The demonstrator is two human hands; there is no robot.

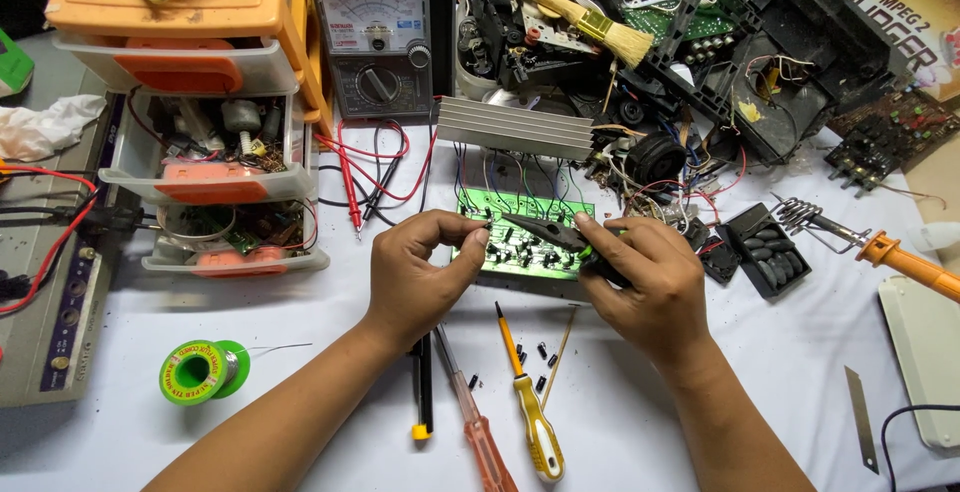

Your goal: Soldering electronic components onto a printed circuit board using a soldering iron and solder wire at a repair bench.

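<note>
- My left hand (415,277) is curled over the near-left corner of the green board (520,242); thumb and forefinger are pinched together on a tiny part at the board's edge, too small for me to name.
- My right hand (645,287) is closed around the dark handles of black pliers (545,232), whose slim pointed tip reaches left across the board toward the pinch.
- The board lies flat on the white table (750,392), crowded with small dark components; thin wires run from its far edge to a ribbed grey metal heatsink (515,127).
- Near my wrists lie a yellow-handled screwdriver (530,417), a clear orange one (478,427) and a few loose black bits.
- To the left, a green solder spool (203,372) with shiny wire trailing off.
- Farther back: a boxy meter (380,32) with red leads, orange plastic drawers (200,102) and a wooden brush (575,12).
- On the right, an orange-handled iron (880,249) rests in a coiled wire stand.
</note>
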